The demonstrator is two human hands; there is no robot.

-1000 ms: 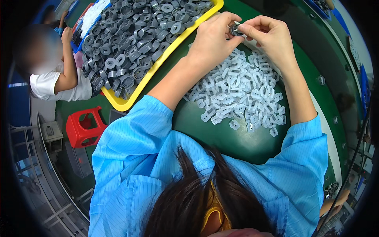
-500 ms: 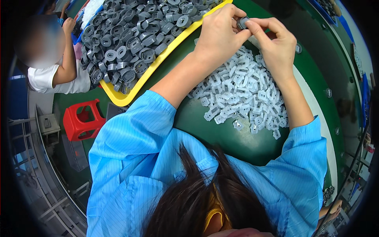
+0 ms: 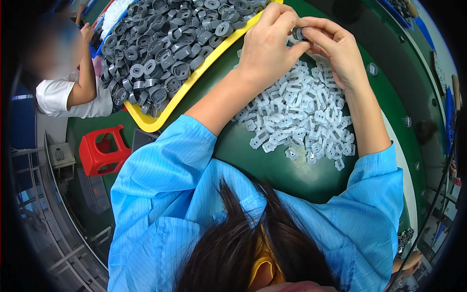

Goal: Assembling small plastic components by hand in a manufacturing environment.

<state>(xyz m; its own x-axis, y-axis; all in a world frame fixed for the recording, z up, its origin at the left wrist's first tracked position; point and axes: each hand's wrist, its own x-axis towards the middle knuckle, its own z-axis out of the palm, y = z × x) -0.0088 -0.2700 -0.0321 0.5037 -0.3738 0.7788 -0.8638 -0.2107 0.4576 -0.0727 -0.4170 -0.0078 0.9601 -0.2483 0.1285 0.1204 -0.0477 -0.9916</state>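
Both hands meet above the far end of a pile of translucent white plastic clips [image 3: 301,114]. Between them is one small grey plastic ring [image 3: 298,33], partly covered by fingers. My left hand [image 3: 270,46] has its fingers curled round the ring's left side, with the thumb below. My right hand [image 3: 335,51] pinches the ring from the right between thumb and fingers. Whether a white clip sits inside the ring, I cannot tell. To the left of my left hand, a yellow-rimmed tray [image 3: 182,92] is heaped with grey oval rings [image 3: 160,48] of the same kind.
The pile lies on a green table [image 3: 248,155]. Along the right runs a dark green belt [image 3: 396,73] carrying small clear round parts [image 3: 372,69]. A red stool [image 3: 103,150] stands on the floor at left. Another person in a white shirt [image 3: 80,97] sits at the upper left.
My right hand has rolled over slightly, its fingers now closer to the left hand around the ring. The clear round parts on the right have shifted a little.
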